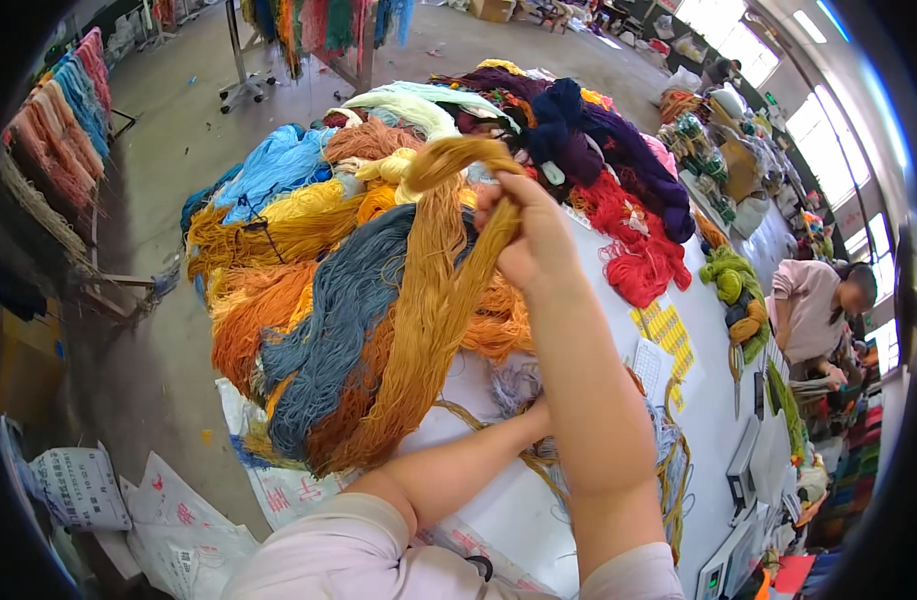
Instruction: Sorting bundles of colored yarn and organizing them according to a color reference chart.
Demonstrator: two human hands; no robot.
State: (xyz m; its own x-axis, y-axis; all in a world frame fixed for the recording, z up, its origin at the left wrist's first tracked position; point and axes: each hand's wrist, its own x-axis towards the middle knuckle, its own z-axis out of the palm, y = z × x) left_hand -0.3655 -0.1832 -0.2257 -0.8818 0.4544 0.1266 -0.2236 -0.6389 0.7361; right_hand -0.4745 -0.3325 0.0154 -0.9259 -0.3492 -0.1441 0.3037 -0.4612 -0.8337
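Observation:
My right hand [534,235] is raised over the table, its fingers closed around the upper part of a golden-brown yarn skein [429,300]. The skein makes a loop above my fingers, and its long strands hang down and left over the heap. Below, my left forearm [459,460] crosses to the right and passes behind my right forearm, which hides my left hand. Loose olive-brown and grey-blue strands [671,450] lie on the white table [484,385] around that spot. Under the held skein lie a slate-blue skein [329,320] and orange skeins [249,315].
More skeins pile up at the back: light blue [279,170], dark purple [629,150] and red [644,250]. A yellow sheet [669,335] and a white keyboard [651,365] lie right. Scales [724,560] stand near right. A co-worker [814,300] works beyond. Yarn racks [64,130] stand left.

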